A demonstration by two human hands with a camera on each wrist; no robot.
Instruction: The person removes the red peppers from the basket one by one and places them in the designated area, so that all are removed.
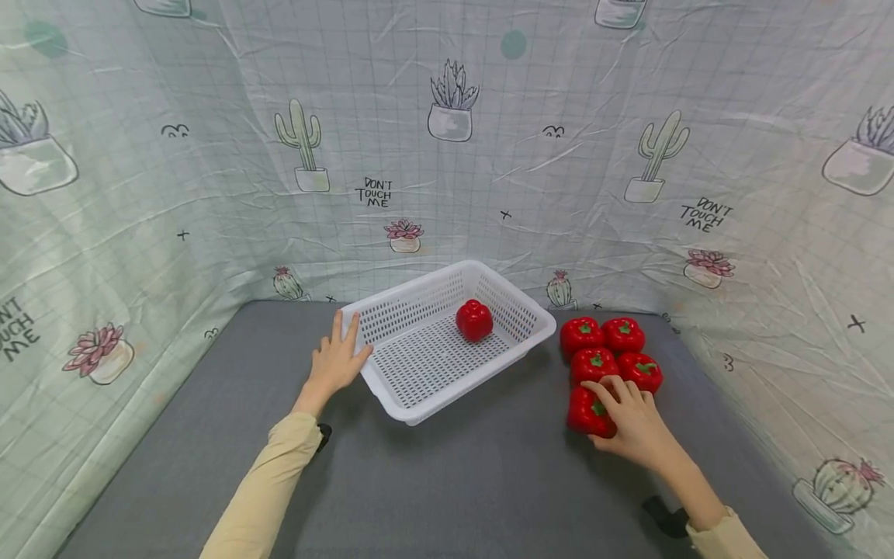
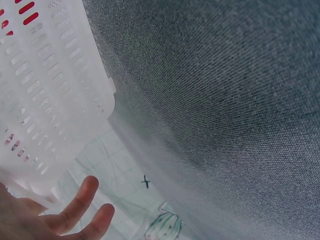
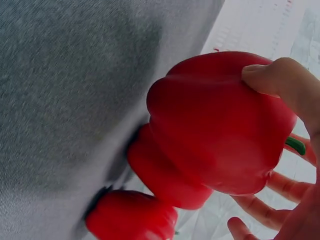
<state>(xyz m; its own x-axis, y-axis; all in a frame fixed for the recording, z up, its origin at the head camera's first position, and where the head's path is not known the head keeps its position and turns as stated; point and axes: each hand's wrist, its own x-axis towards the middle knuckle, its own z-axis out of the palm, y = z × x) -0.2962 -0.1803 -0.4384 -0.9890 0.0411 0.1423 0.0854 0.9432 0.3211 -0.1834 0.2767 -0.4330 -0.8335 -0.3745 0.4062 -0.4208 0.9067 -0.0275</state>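
My right hand grips a red bell pepper at the near end of a cluster, thumb on one side and fingers on the other. The right wrist view shows this pepper large, its green stem towards the palm. Several more red peppers sit close together just behind it. My left hand rests with fingers spread on the left rim of a white perforated plastic basket. Inside the basket, toward its right side, lies one red bell pepper. In the left wrist view the fingers extend beside the basket wall.
A grey cloth surface lies under everything. Behind and on both sides hangs a pale curtain printed with potted cacti. The basket stands at an angle near the back curtain, left of the pepper cluster.
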